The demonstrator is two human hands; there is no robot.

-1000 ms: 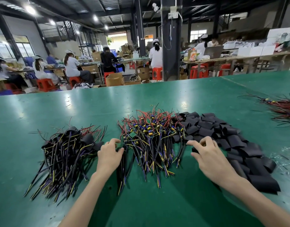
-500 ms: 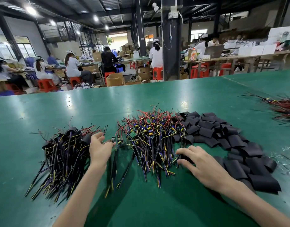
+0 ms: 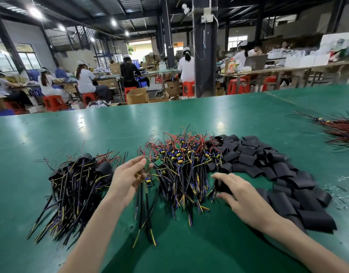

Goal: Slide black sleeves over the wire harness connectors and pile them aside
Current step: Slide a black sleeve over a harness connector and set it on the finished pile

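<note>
Left hand is raised above the green table, thumb and fingers pinching one wire harness near its small green board, wires hanging toward 6 o'clock. Right hand sits low at 4 o'clock, fingers and thumb curled round one black sleeve. Unsleeved harness heap lies between the hands. Loose sleeve pile is at its 3 o'clock, sleeved pile at its 9 o'clock. Another wire bundle lies at 2 o'clock, well apart.

Tangled unsleeved harness heap between flat black sleeves at right and sleeved harnesses at left
</note>
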